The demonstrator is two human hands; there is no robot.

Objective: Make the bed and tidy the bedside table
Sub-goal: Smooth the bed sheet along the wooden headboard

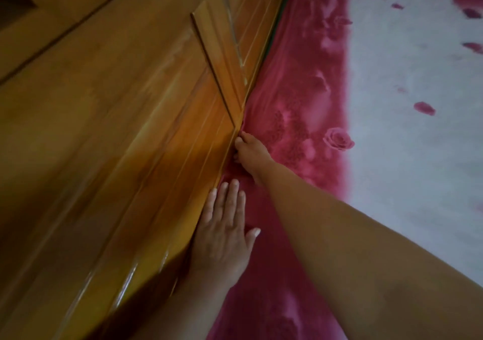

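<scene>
Bedsheet (300,120): one, with a red rose-print border and a pale centre, lying flat on the bed. Its left edge meets one glossy wooden panel (125,162), and the seam between them runs diagonally from the top of the view to the bottom. Near the top of the seam a thin dark gap shows between wood and cloth. Lower down, the cloth sits tight against the wood.

Hands: two, both at the seam.
- The left hand (222,232) lies palm down on the red border. Its fingers are straight and together and the thumb is spread. The little-finger side touches the wood.
- The right hand (248,148) is further up the seam, just beyond the left fingertips. Its fingers are curled into the sheet's edge, bunching it against the panel. The fingertips are partly hidden in the join.

The right forearm (339,240) crosses the red border at a slant. To its right, the pale centre spreads out smooth, with loose petal prints.
</scene>
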